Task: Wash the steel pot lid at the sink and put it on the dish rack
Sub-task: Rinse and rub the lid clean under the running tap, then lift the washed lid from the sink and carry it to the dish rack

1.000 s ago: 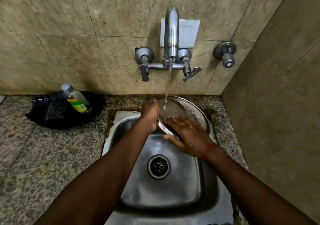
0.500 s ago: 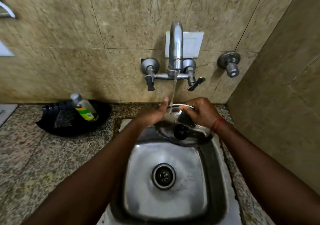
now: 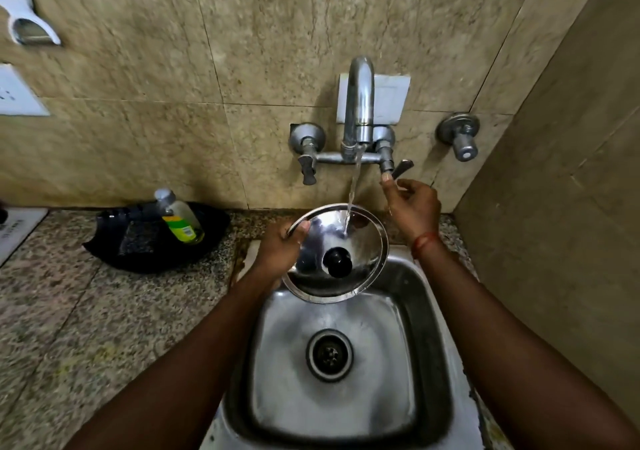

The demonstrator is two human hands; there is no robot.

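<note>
The steel pot lid (image 3: 360, 241) with a black knob (image 3: 337, 262) faces up over the back of the steel sink (image 3: 332, 363). Water from the wall tap (image 3: 360, 103) runs onto its top. My left hand (image 3: 278, 252) grips the lid's left rim. My right hand (image 3: 410, 209) is off the lid, raised beside the stream, its fingertips at the tap's right lever (image 3: 401, 168). No dish rack is in view.
A black tray (image 3: 114, 248) with a dish soap bottle (image 3: 180, 219) and a scrub pad sits on the granite counter (image 3: 69, 328) left of the sink. A second wall valve (image 3: 460, 136) is at the right, near the side wall.
My right hand has let go of the lid and moved up to the tap's right lever. The lid now shows its knob side fully, held by the left hand alone.
</note>
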